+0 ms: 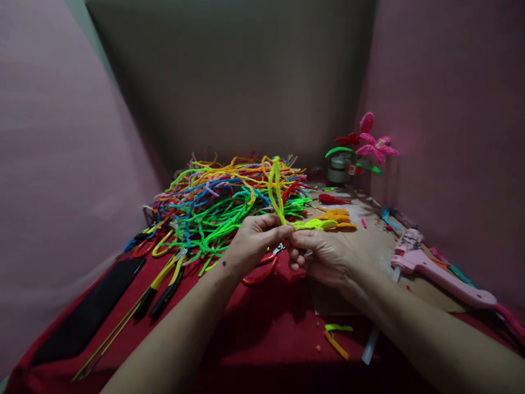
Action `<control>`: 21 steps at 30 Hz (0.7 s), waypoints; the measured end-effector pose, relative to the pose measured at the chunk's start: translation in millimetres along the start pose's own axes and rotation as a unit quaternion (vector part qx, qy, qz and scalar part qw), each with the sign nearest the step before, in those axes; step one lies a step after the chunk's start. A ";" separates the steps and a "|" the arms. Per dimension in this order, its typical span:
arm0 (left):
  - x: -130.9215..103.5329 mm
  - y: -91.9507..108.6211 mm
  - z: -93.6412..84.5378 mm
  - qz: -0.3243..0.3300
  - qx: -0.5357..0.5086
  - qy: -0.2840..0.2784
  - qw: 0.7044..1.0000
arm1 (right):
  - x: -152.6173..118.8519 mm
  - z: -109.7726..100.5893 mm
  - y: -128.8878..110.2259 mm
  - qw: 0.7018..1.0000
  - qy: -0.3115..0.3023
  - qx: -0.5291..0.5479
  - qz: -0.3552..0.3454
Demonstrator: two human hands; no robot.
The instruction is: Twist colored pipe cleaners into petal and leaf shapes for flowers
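Observation:
Between my two hands is a yellow pipe cleaner [275,189], bent into a narrow upright loop. My left hand [262,232] pinches the loop's lower end between thumb and fingers. Against it, fingertips nearly touching, my right hand [314,249] is closed on the same lower end, with the exact grip partly hidden. Just beyond the right hand lie yellow pipe-cleaner petals [315,224] and orange petals [338,215]. Below the left hand, red-handled scissors [262,273] rest on the red cloth, partly covered.
A large heap of colourful pipe cleaners [221,213] stands behind my hands. Yellow-black pliers [168,279] and a black flat object [90,309] lie left. At right, a pink glue gun [443,271] rests on cardboard [365,251]. Pink pipe-cleaner flowers [377,146] stand at the back.

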State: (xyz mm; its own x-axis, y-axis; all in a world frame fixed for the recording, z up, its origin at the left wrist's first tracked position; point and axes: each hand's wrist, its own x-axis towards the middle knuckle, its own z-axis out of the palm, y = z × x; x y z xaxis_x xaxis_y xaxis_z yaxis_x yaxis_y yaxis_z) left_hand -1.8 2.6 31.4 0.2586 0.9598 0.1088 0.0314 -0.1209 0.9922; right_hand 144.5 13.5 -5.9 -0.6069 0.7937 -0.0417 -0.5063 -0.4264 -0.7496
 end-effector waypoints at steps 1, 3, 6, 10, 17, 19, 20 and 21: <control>0.0 0.8 0.3 -0.003 -0.007 0.001 1.000 | -0.2 0.4 -0.7 1.000 -0.008 -0.009 -0.006; 0.4 1.6 0.9 -0.008 -0.026 0.007 1.000 | -1.3 1.6 -2.2 0.999 -0.027 -0.028 -0.018; 1.2 1.1 1.4 -0.023 -0.041 0.006 0.999 | -3.5 3.6 -4.1 0.997 -0.040 -0.061 -0.036; 1.0 0.4 2.1 -0.013 -0.025 0.028 0.999 | -4.2 3.7 -4.2 0.993 -0.023 -0.109 -0.038; 0.3 0.5 5.0 -0.020 -0.030 0.029 0.999 | -2.1 -2.3 -0.4 0.996 -0.027 0.029 0.074; 0.8 -1.4 3.9 -0.017 -0.033 0.020 0.999 | -3.0 -1.7 -0.5 0.994 -0.031 0.059 0.088; 1.0 -2.3 3.2 -0.014 -0.031 0.016 0.999 | -3.4 -1.0 -0.8 0.993 -0.031 0.067 0.090; 1.2 -3.1 2.6 -0.010 -0.025 0.014 1.000 | -3.8 -0.3 -1.0 0.993 -0.032 0.072 0.091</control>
State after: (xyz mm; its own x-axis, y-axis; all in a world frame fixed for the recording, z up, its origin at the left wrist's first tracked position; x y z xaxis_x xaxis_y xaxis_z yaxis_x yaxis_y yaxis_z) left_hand 0.9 3.4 28.4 0.2317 0.9686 0.0900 -0.0129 -0.0895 0.9959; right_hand 147.5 11.0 -5.2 -0.7310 0.6713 -0.1225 -0.4648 -0.6212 -0.6309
